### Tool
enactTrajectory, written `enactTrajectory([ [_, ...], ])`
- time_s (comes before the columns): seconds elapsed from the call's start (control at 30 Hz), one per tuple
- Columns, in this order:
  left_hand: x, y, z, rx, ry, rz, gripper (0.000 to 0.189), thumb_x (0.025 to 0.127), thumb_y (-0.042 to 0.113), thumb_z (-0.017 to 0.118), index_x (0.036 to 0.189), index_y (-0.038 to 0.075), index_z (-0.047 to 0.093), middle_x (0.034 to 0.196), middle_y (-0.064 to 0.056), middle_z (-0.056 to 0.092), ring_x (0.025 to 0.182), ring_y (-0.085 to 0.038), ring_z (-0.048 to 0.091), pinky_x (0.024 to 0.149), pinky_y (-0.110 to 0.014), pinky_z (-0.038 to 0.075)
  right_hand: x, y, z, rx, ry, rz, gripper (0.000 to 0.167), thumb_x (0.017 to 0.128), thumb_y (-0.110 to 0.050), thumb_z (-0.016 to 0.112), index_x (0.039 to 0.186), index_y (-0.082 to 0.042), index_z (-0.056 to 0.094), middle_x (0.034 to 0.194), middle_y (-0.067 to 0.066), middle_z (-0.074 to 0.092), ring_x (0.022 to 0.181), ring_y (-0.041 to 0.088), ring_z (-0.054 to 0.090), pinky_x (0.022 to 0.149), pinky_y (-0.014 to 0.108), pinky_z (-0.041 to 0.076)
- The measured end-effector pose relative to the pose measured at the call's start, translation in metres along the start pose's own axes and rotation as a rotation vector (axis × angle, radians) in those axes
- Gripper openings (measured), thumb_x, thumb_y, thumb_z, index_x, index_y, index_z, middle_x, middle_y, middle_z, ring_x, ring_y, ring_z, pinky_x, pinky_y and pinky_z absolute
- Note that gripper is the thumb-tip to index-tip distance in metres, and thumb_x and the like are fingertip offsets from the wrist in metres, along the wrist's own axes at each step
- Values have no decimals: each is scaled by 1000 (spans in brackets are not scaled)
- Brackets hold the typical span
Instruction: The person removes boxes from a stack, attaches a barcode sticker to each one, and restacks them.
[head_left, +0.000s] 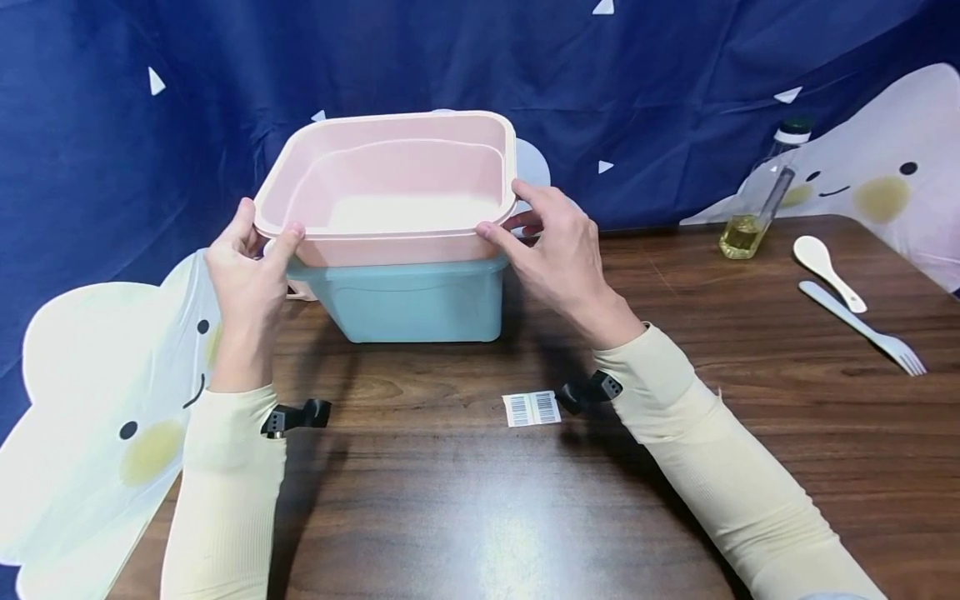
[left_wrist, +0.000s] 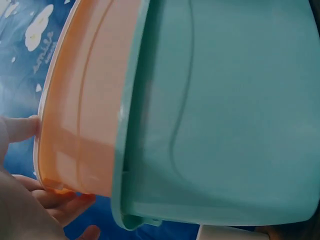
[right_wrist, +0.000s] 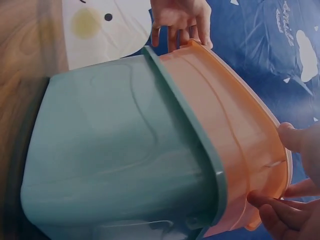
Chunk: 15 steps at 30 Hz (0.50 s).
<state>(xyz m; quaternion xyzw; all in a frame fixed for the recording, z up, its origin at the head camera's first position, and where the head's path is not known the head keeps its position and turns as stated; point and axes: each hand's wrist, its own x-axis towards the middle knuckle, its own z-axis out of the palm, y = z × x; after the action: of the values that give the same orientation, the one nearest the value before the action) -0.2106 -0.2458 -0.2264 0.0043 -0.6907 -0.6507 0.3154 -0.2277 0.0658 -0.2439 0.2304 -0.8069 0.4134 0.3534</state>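
A pink plastic bin (head_left: pixel 405 247) sits partly inside a teal plastic bin (head_left: pixel 420 304), its upper walls standing above the teal rim. My left hand (head_left: pixel 251 271) grips the pink bin's near left corner, thumb over the rim and fingers beneath it. At the near right corner my right hand (head_left: pixel 558 250) holds the same rim, thumb in front and fingers along the side. In the right wrist view the pink bin (right_wrist: pixel 220 105) projects from the teal bin (right_wrist: pixel 110 140). The pink bin's interior holds nothing visible.
A white barcode label (head_left: pixel 532 409) lies on the wooden table (head_left: pixel 420 492) in front of the bins. To the right stand a bottle of yellow liquid (head_left: pixel 742 237), a white spoon (head_left: pixel 825 267) and a pale blue fork (head_left: pixel 862 327). A blue patterned cloth (head_left: pixel 420 58) hangs behind.
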Motion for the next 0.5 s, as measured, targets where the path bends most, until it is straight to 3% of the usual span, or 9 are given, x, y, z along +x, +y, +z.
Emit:
enactTrajectory([
  [0.13,-3,6,0,4,17,48,76,84,2,74,151,-1,38,154,-14,45,138,-18,52,112,-26,43,1,-5,-5,28,24,5,59,85,-28,82,133,1,63,117,16,70,91,22,75,79,35,59],
  [0.27,-7,13,2,29,55,102,75,83,4,75,150,1,41,149,-13,53,132,-15,58,95,-17,50,1,-9,-10,60,56,-25,59,84,-26,84,133,0,63,118,16,69,92,22,75,78,34,58],
  [0.37,-10,19,3,20,80,141,76,82,4,75,149,1,42,143,-13,58,128,-15,61,79,-16,49,2,-11,-14,86,77,-58,58,83,-23,85,132,0,64,120,16,69,92,23,75,78,34,58],
  [0.5,-14,27,5,-18,100,161,77,81,4,76,150,2,42,141,-13,61,127,-15,62,74,-17,46,3,-15,-20,104,95,-94,59,83,-20,84,133,2,63,122,17,69,93,24,75,79,33,58],
])
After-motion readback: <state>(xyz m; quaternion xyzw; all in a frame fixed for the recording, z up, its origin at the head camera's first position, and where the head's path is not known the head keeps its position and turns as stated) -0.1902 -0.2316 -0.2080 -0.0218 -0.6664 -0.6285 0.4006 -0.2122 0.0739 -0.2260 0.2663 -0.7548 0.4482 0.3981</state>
